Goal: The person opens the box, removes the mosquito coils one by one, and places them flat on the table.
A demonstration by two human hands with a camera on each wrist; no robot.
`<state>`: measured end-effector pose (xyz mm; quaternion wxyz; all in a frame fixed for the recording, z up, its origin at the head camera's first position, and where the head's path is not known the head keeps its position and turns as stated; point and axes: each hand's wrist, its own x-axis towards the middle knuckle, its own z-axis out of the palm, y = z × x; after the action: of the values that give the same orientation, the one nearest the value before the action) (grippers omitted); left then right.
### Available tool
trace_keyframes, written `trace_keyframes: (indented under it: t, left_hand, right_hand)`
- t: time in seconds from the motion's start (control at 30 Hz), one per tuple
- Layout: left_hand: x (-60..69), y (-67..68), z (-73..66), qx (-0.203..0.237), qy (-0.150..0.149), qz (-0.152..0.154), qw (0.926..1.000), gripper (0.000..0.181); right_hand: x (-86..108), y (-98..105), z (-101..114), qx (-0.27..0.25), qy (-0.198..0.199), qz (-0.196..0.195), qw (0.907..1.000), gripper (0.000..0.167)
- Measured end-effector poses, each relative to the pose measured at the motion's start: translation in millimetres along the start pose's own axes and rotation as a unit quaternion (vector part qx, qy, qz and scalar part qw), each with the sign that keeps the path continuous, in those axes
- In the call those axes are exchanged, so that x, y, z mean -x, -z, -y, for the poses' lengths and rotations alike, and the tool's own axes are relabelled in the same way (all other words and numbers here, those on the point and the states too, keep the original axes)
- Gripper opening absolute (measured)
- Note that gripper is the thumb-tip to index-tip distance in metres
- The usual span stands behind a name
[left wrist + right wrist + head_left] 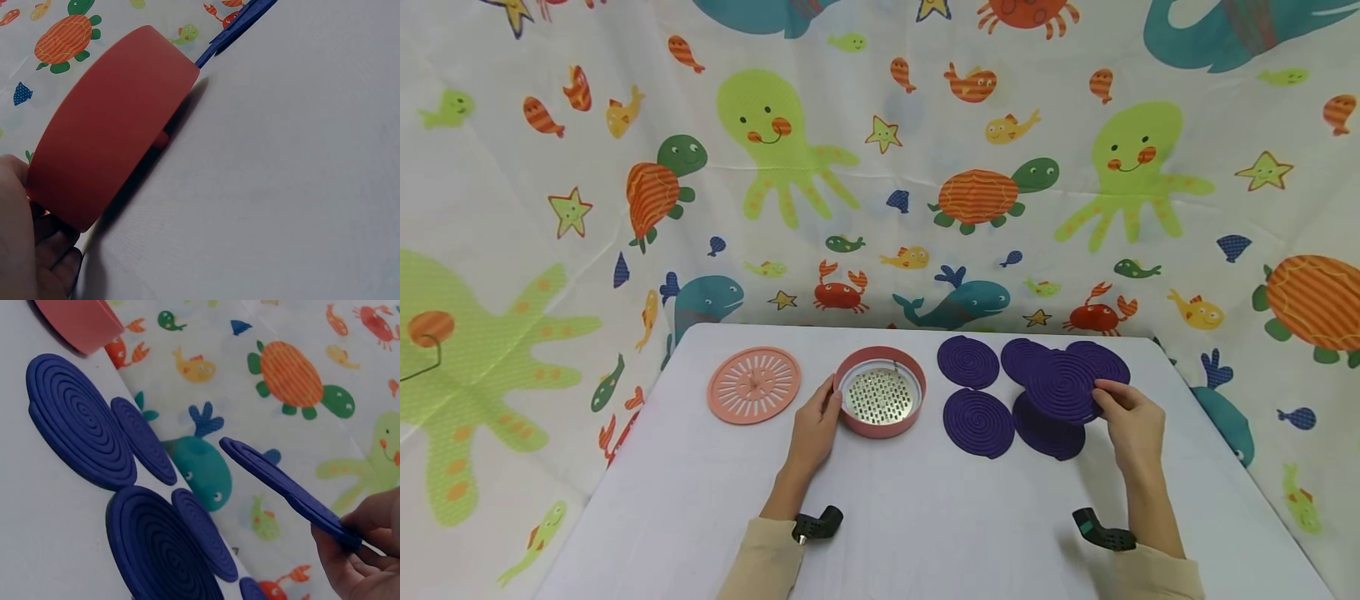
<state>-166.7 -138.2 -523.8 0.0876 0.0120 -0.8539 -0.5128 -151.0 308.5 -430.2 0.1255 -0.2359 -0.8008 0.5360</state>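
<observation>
My left hand [815, 425] grips the left side of a round pink case [880, 431] with a perforated metal plate [882, 395] inside. In the left wrist view, the pink case [115, 125] is seen from the side, tilted in the picture, with the fingers curled beneath its edge. My right hand [1135, 421] pinches the edge of a dark blue spiral coaster [1060, 385], raised above other coasters. The right wrist view shows this coaster [281, 487] nearly edge-on, between thumb and fingers. Several matching coasters lie on the table, among them one [978, 423] at the near left.
A flat pink slotted disc [754, 385] lies on the white table [925, 517], left of the left hand. Behind the table hangs a cloth [887, 183] printed with sea animals. Dark wrist devices [1105, 531] are worn on both arms.
</observation>
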Motion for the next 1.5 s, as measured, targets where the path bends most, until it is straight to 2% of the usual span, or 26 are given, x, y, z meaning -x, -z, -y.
trace_keyframes:
  t: [0.2, 0.3, 0.43, 0.6, 0.9, 1.1, 1.5]
  left_hand:
    - [0.7, 0.6, 0.9, 0.004, 0.002, 0.0, 1.0, 0.052]
    - [1.0, 1.0, 0.4, 0.004, 0.0, -0.001, 1.0, 0.052]
    - [0.9, 1.0, -0.1, 0.005, -0.001, -0.001, 1.0, 0.052]
    - [0.7, 1.0, -1.0, 0.009, 0.002, 0.001, 1.0, 0.052]
    - [0.9, 1.0, -1.5, 0.005, 0.005, 0.005, 1.0, 0.052]
    - [0.5, 0.9, -0.4, 0.004, 0.002, 0.006, 1.0, 0.053]
    - [0.5, 0.7, -0.8, 0.004, 0.005, 0.006, 1.0, 0.052]
  right_hand:
    - [-2.5, 6, -1, -0.016, -0.014, -0.001, 0.9998, 0.035]
    - [-5.2, 10, -2, -0.042, -0.034, -0.004, 0.9985, 0.033]
    - [-8.4, 17, -5, -0.066, -0.064, -0.011, 0.9957, 0.027]
    - [-11.4, 25, -13, -0.069, -0.082, -0.019, 0.9941, 0.02]
    - [-16.3, 34, -30, -0.096, -0.092, -0.044, 0.9901, 0.01]
    - [-19.9, 38, -40, -0.074, -0.1, -0.049, 0.991, 0.01]
    - [-29.1, 50, -55, -0.073, -0.154, -0.054, 0.984, 0.014]
